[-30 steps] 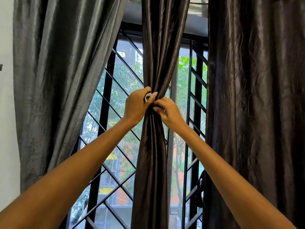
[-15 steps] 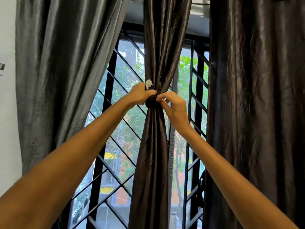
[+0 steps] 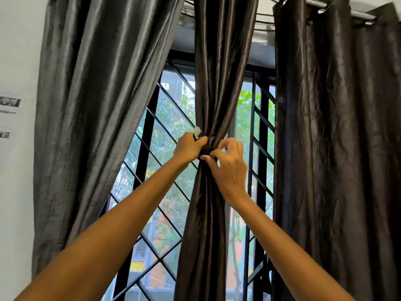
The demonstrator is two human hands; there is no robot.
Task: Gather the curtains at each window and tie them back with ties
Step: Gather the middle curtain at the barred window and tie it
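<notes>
A dark brown satin curtain (image 3: 219,68) hangs in the middle of the window, bunched into a narrow waist. A dark tie (image 3: 208,149) wraps that waist, with a small white tag (image 3: 197,131) sticking up at its left. My left hand (image 3: 187,146) grips the tie and the gathered cloth from the left. My right hand (image 3: 227,166) pinches the tie from the right with thumb and forefinger, the other fingers curled above.
A grey curtain (image 3: 93,118) hangs loose on the left and a dark curtain (image 3: 334,148) on the right. Black window bars (image 3: 149,135) cross the glass behind. A curtain rod (image 3: 338,8) runs overhead. White wall with papers (image 3: 9,105) lies at far left.
Both hands stay at the curtain's waist, working the tie. The white tag now sticks up beside my left hand, and my right fingers have lifted while the thumb still pinches.
</notes>
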